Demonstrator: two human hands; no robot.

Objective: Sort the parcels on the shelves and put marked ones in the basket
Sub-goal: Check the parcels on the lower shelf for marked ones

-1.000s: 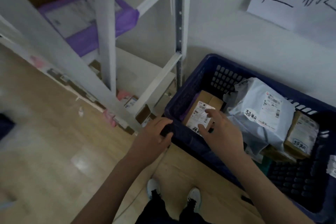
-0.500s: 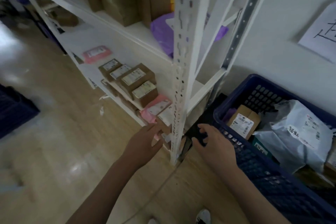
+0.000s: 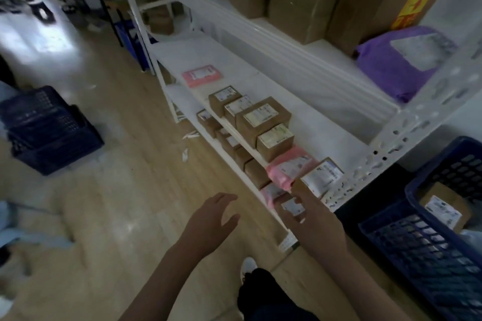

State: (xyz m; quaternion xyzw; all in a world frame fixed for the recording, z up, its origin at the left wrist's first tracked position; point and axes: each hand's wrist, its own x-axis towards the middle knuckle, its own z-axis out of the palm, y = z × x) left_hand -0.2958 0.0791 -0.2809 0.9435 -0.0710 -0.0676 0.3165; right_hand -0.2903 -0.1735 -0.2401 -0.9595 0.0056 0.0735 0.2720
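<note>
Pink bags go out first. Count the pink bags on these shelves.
3 pink bags: one far along the middle shelf, one at its near end, one partly hidden on the shelf below. Others may be hidden.

**Both hands out by the low shelf**

My left hand (image 3: 212, 219) hangs open over the wooden floor (image 3: 109, 203), holding nothing. My right hand (image 3: 311, 219) reaches with loose fingers to a small labelled box (image 3: 319, 177) at the shelf (image 3: 336, 135) edge, just beyond its fingertips; a pink mailer (image 3: 288, 167) lies left of that box. The blue basket (image 3: 417, 242) sits right of my right hand.
</note>
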